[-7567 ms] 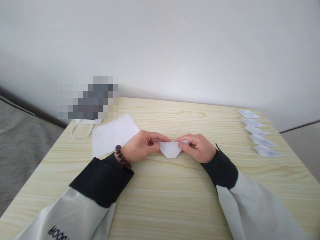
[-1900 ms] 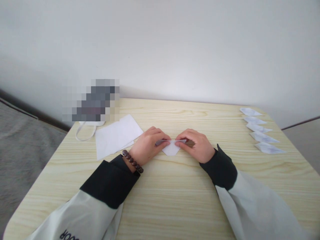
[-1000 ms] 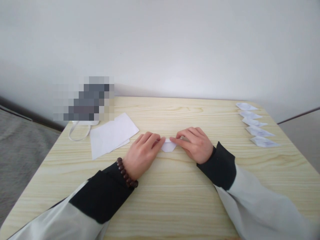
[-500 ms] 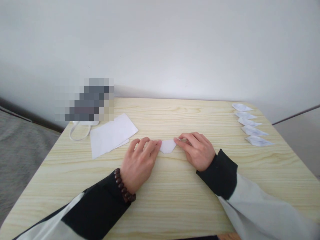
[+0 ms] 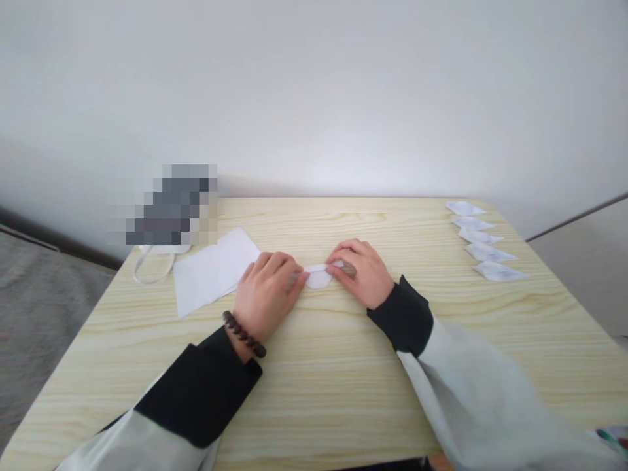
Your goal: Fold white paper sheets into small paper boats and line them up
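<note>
Between my hands is a small folded piece of white paper (image 5: 318,279), close to the tabletop, with a narrow strip turned over along its far edge. My left hand (image 5: 267,288) pinches the paper's left end between thumb and fingers; a dark beaded bracelet circles that wrist. At the other end, my right hand (image 5: 360,271) grips the paper with thumb and index finger. The fingers cover both ends of the paper.
Flat white sheets (image 5: 210,271) lie left of my left hand. Behind them is a blurred-out dark object (image 5: 169,206) with a white strap (image 5: 154,278). Several folded paper shapes (image 5: 498,271) form a column at the right of the wooden table (image 5: 318,392). A white wall stands behind.
My right hand has moved slightly left and away from me. A strip along the paper's far edge now appears folded over. My left hand has shifted a little, still at the left end.
</note>
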A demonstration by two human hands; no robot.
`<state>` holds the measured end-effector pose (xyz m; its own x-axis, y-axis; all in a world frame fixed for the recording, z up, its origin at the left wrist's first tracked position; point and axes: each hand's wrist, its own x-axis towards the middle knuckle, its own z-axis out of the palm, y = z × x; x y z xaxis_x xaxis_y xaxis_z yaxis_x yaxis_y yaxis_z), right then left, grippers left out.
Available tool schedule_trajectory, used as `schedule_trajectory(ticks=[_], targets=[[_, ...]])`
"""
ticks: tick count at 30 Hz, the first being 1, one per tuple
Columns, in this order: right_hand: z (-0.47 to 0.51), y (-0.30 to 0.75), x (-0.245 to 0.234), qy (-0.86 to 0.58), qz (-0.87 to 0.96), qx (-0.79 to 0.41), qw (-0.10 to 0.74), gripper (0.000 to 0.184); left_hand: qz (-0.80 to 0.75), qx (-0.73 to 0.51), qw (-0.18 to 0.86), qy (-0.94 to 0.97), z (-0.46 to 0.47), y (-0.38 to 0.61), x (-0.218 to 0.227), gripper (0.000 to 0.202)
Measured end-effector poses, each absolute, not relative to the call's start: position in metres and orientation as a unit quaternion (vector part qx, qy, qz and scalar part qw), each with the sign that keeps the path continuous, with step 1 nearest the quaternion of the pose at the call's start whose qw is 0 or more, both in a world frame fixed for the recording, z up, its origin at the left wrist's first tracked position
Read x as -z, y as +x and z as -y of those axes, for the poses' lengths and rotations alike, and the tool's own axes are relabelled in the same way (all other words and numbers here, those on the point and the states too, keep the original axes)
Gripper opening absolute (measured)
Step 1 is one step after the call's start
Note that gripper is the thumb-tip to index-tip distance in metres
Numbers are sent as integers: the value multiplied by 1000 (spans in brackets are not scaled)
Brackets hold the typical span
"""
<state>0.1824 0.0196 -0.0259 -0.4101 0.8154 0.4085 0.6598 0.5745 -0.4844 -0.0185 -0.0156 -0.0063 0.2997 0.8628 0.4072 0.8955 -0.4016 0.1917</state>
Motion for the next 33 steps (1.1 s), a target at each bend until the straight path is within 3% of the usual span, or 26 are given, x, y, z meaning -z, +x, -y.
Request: schedule_trajectory(ticks=[11, 15, 20, 24, 28, 33], targets=[[-23, 186, 16, -391, 808, -256, 359, 5, 508, 298, -194, -784, 3, -14, 1, 15], [-15, 180, 11, -380, 810, -233, 382, 6, 521, 308, -269, -749, 6, -13, -6, 15], [-8, 172, 9, -335, 850, -121, 388, 9, 477, 344, -250, -769, 8, -15, -7, 13], [-6, 171, 6, -311, 876, -63, 364, 10, 421, 373, -159, -811, 10, -15, -5, 10], [-7, 173, 4, -286, 886, -73, 359, 10, 406, 388, -83, -823, 12, -13, -3, 8], [-9, 177, 6, -261, 883, -120, 370, 9, 414, 395, -63, -818, 12, -13, -2, 9]])
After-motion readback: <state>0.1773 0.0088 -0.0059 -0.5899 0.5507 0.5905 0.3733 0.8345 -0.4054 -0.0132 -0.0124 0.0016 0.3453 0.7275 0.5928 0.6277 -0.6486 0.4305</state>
